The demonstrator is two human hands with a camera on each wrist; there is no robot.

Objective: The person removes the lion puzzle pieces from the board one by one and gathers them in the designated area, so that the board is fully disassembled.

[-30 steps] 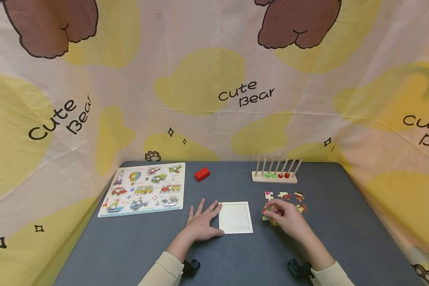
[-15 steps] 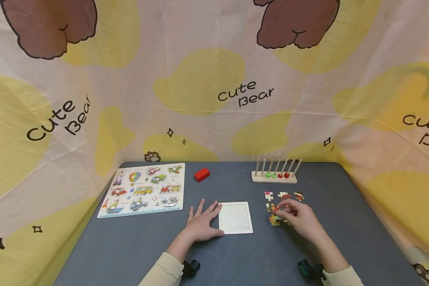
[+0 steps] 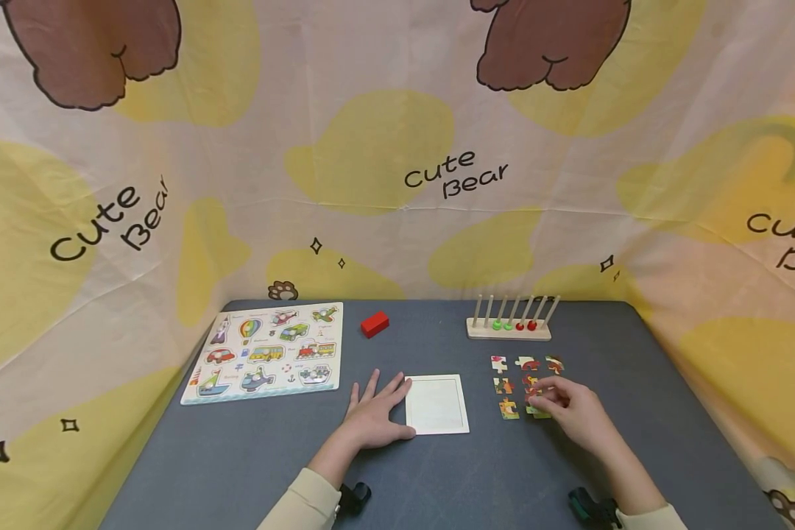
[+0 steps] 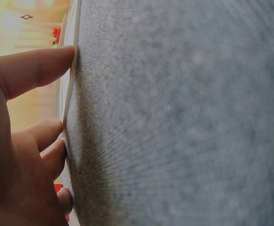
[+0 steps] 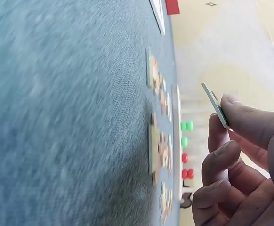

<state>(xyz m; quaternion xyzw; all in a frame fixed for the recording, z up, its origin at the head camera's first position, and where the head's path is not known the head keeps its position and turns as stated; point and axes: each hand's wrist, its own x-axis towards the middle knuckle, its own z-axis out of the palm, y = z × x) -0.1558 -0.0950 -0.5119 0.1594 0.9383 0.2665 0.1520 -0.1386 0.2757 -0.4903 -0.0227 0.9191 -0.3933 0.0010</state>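
Note:
My left hand (image 3: 374, 421) lies spread on the table, thumb and fingertips touching the left edge of a shallow white square frame (image 3: 437, 405). In the left wrist view, its fingers (image 4: 38, 70) reach the thin frame edge. My right hand (image 5: 243, 160) pinches a small jigsaw piece (image 5: 215, 104) between thumb and index finger, raised off the table and tilted. The head view shows this right hand (image 3: 579, 412) over the right part of several colourful jigsaw pieces (image 3: 509, 408) laid in loose rows. It hides some of them.
A picture board (image 3: 265, 353) with vehicles lies at the back left. A red block (image 3: 375, 324) sits beside it. Behind the jigsaw pieces stands a wooden peg rack (image 3: 509, 329) with green and red beads. A printed cloth (image 3: 371, 162) hangs behind the table.
My right hand has moved to the right across the jigsaw pieces, holding one piece. Pieces in the left column that it covered now show. My left hand and the frame have stayed put.

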